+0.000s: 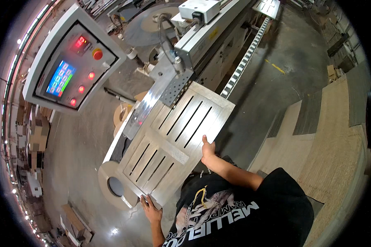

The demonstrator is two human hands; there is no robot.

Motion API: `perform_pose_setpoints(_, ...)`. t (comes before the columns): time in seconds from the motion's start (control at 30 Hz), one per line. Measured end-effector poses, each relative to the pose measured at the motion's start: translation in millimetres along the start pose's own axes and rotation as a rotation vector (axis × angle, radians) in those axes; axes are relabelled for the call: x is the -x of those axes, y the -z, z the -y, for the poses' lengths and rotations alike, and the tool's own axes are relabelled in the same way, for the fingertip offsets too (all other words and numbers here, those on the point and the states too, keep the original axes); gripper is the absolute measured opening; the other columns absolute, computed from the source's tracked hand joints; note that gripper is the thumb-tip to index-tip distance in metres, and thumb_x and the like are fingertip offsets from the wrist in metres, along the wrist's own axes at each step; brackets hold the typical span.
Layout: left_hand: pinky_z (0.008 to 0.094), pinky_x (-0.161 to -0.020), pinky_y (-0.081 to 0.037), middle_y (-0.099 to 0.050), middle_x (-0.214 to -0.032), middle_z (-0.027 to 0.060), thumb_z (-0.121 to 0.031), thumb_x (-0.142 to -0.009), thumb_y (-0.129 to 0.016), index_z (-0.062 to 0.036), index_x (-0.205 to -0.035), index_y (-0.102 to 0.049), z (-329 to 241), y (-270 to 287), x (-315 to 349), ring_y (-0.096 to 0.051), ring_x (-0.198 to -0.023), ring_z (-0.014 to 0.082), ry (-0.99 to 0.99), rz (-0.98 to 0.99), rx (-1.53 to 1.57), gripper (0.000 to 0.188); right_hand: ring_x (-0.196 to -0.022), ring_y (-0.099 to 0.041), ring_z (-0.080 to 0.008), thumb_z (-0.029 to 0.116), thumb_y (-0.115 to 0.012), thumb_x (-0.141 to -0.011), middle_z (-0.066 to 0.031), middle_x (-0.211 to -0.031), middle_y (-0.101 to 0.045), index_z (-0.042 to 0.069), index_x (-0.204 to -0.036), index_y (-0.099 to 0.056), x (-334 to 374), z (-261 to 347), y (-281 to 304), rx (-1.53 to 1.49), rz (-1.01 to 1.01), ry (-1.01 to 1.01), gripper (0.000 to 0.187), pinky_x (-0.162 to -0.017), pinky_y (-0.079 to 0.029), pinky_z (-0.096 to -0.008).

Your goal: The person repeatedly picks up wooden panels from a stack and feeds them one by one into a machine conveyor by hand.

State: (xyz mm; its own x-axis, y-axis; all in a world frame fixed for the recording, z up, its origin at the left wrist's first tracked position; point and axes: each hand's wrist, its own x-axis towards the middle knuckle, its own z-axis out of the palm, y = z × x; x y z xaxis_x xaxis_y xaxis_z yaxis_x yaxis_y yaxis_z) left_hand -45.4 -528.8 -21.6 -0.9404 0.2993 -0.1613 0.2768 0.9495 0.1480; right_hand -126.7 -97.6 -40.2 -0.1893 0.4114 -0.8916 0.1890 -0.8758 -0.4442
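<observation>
A grey-brown slatted wood panel (pixel 167 147) with two groups of long dark slots lies at a slant in front of me. Its far-left edge meets the machine's metal guide and perforated plate (pixel 176 89). My right hand (pixel 208 151) grips the near long edge, thumb up against it and the other fingers hidden below. At the panel's lower-left end, my left hand (pixel 152 210) holds the edge near the corner, its fingertips over the rim. The underside of the panel is out of sight.
A control box (pixel 75 61) with a lit screen, red lights and a red stop button stands at upper left. The long machine (pixel 218 45) and its chain conveyor (pixel 247 57) run away to the upper right. A roll (pixel 107 173) sits at the panel's left; flat cardboard sheets (pixel 317 123) lie right.
</observation>
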Motion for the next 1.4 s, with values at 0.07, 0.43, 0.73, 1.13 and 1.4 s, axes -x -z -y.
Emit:
perform_pose_setpoints(0.07,0.0501,-0.121,-0.024,-0.019,-0.163,0.0218,-0.011,-0.058,-0.085,-0.0143,-0.158,-0.024,-14,-4,-9,-0.022,-0.148,0.0451,-0.030,-0.040,0.009,0.117,-0.146,-0.028,-0.0374,0.045,-0.066,-0.095,-0.0202,-0.163,-0.020,0.005,-0.159,-0.007,-10,16,2,0.007,0.006,-0.020,0.096,-0.115,-0.030,-0.0568)
perform_pose_setpoints(0.43,0.0580,-0.117,-0.027,-0.029,-0.153,0.0345,-0.040,-0.072,-0.080,-0.0083,-0.159,-0.019,-63,-12,-45,-0.024,-0.141,0.0554,0.002,0.007,0.116,0.110,-0.146,-0.032,-0.0361,0.042,-0.071,-0.091,-0.0234,-0.158,-0.031,-0.003,-0.153,-0.027,-78,74,-1,0.197,-0.146,0.119,0.089,-0.119,-0.029,-0.0429)
perform_pose_setpoints(0.73,0.0622,-0.115,-0.025,-0.029,-0.153,0.0372,-0.042,-0.080,-0.074,-0.0112,-0.152,-0.040,-118,0,-80,-0.029,-0.139,0.0563,-0.174,0.066,0.053,0.085,-0.138,-0.043,-0.0364,0.045,-0.068,-0.093,-0.0274,-0.151,-0.039,-0.010,-0.150,-0.023,-136,145,9,0.104,0.123,0.177,0.091,-0.111,-0.040,-0.0477)
perform_pose_setpoints(1.13,0.0623,-0.119,-0.014,-0.008,-0.154,0.0454,-0.057,-0.086,-0.066,-0.0101,-0.161,-0.007,-173,-15,-168,-0.009,-0.145,0.0602,-0.785,0.115,-0.050,0.106,-0.104,-0.058,-0.0179,0.037,-0.067,-0.095,-0.0070,-0.111,-0.064,0.001,-0.129,-0.060,-56,84,172,-0.031,-0.110,0.489,0.050,-0.094,-0.045,-0.0323)
perform_pose_setpoints(1.4,0.0610,-0.120,-0.011,-0.011,-0.160,0.0356,-0.039,-0.093,-0.063,0.0038,-0.156,-0.016,-238,-29,-213,-0.009,-0.147,0.0562,-0.993,0.123,0.106,0.090,-0.098,-0.064,-0.0195,0.033,-0.062,-0.098,-0.0071,-0.114,-0.065,0.003,-0.122,-0.062,43,-50,297,-0.213,-0.389,0.392,0.038,-0.090,-0.049,-0.0339)
